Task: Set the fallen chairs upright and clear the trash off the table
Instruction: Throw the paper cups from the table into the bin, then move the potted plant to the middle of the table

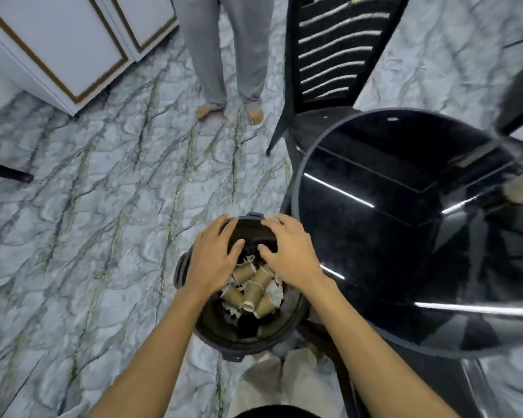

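A dark round bin (212, 333) stands on the floor just left of the round black glossy table (405, 236). Inside the bin lie several brown paper cups (252, 292) and crumpled white paper (275, 291). Both my hands hover over the bin's mouth with fingers spread and nothing in them: my left hand (213, 257) over the left side, my right hand (287, 251) over the right side. A black slatted chair (323, 55) stands upright behind the table.
A person in grey trousers stands barefoot (230, 110) on the marble floor beyond the bin. White cabinets (73, 49) fill the upper left. A dark chair leg (6, 173) pokes in at the left edge. Another dark chair part (520, 101) shows at the upper right.
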`<state>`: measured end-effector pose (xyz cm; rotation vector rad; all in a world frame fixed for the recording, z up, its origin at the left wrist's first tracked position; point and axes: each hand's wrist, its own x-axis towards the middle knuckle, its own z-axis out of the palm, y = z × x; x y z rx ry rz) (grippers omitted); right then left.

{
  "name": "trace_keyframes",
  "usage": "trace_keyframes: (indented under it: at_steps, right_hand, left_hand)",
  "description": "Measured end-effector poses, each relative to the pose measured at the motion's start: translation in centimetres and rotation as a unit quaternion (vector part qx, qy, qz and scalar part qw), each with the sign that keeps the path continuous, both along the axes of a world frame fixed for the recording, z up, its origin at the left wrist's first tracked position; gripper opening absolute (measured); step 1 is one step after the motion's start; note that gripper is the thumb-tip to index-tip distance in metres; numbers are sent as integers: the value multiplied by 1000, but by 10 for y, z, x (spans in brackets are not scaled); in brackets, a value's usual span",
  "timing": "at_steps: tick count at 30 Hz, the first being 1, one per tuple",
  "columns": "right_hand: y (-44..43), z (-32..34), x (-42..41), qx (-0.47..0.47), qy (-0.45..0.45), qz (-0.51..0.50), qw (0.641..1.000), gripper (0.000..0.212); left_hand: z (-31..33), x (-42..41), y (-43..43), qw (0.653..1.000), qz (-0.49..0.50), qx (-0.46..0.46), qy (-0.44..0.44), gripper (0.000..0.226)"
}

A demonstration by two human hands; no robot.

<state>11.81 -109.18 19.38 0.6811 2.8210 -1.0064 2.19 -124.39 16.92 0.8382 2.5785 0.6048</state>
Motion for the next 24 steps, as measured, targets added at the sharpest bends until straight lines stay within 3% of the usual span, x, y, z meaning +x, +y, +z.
trace_keyframes:
  at_steps: [7,14,24]
  right_hand:
    - [86,16,85,10,3,-174,985,53]
    - [159,20,170,-5,39,-347,937,47]
    - [268,14,211,-52,125,-500,855,57]
  left_hand:
    - [9,31,113,988,-150,46,-4,55]
    - [11,76,219,961,-270,52,20,57]
    - [1,100,329,948,-315,48,25,57]
